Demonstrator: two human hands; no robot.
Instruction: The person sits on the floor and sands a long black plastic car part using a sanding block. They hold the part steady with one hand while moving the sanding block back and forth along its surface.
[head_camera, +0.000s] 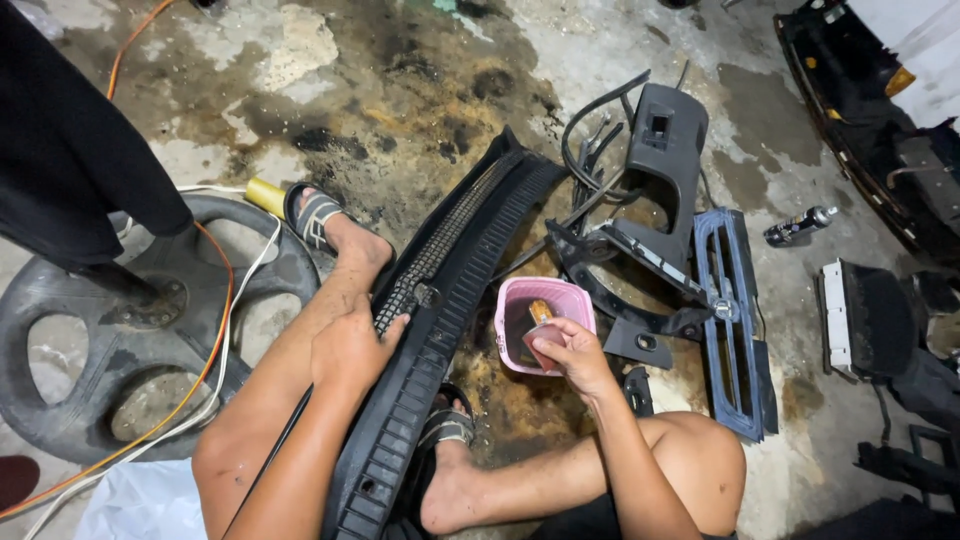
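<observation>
A long black plastic grille panel (430, 320) lies slanted across my lap and between my sandalled feet. My left hand (352, 345) rests on its left edge, fingers curled over the ribbed surface. My right hand (572, 355) is at the rim of a small pink plastic tub (512, 310), pinching a small dark object whose kind I cannot tell. An orange-brown item sits inside the tub.
Black car trim parts (665, 150) and a slotted vent panel (735, 320) lie to the right, with a small spray can (798, 226) beyond. A black wheel cover (120, 340) with orange and white cords lies left. Another person's dark-clothed leg (70, 150) stands at upper left. The concrete floor is oil-stained.
</observation>
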